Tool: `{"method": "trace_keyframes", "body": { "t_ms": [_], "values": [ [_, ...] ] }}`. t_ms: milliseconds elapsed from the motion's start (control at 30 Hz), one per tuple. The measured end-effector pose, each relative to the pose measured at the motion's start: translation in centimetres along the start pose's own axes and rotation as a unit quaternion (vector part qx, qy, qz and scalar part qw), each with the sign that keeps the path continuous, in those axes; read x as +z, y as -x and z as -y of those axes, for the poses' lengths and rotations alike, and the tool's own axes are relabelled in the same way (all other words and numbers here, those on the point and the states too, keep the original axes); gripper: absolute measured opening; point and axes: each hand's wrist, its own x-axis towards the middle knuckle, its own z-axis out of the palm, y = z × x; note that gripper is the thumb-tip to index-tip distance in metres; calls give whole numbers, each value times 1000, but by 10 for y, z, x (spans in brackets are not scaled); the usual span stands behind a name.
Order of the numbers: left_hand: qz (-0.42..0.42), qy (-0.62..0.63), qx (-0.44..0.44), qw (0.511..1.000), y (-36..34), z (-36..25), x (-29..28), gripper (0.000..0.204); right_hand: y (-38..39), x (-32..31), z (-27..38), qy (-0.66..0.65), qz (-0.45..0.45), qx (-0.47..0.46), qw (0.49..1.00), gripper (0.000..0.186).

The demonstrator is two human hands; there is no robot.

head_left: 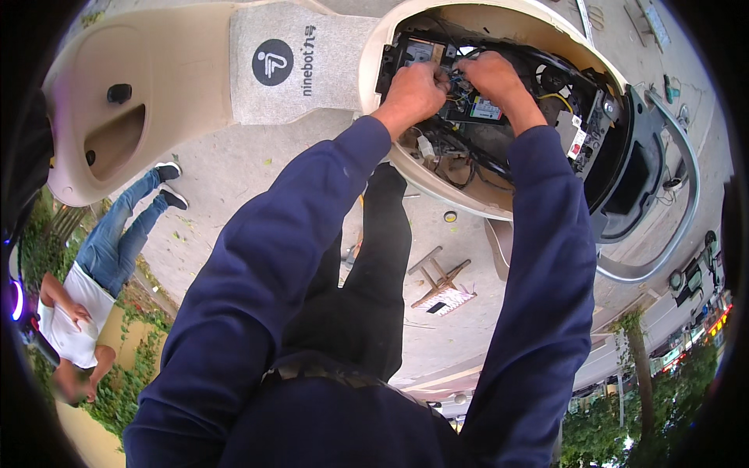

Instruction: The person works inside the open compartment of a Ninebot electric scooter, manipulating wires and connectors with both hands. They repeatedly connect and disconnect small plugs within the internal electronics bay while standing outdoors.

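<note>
A beige electric scooter (175, 58) has its rear body open, showing a compartment full of black cables and parts. Inside it, my left hand (413, 92) is closed, its fingertips pinching thin wires (460, 100). Opposite, my right hand (499, 80) reaches in from the right, fingers bent and closed on the same bunch; the exact spot of each grip is partly hidden. Below the hands sits a black box with a bright label (485, 109). Beyond my left hand lies another labelled dark box (424, 51). A white connector (424, 147) hangs near the compartment's near edge.
A grey rear grab rail (686, 203) curves out at the right. On the pavement stand a small folding stool (442, 290) and a round roll (450, 217). Tools (671, 88) lie at the far right. Another person (86, 300) is at the left.
</note>
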Motion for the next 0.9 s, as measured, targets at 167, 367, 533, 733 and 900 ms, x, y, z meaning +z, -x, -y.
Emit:
{"method": "trace_keyframes", "body": {
  "t_ms": [167,367,533,733,900],
  "values": [
    [-13,11,-34,999,1,4,-5,23,43,-32,14,-104,-68,54,991,46],
    [-27,9,-22,999,0,3,-4,23,78,-17,-2,-277,40,38,959,40],
    [-20,-7,-19,1000,1,4,-2,24,73,-11,19,-128,-89,-31,987,34],
    [-26,-8,-17,999,1,-2,-3,21,51,-6,9,-99,-82,-6,992,24],
    [-29,-7,-25,999,0,2,-6,21,45,1,0,-156,-101,-25,982,23]
  ]
}}
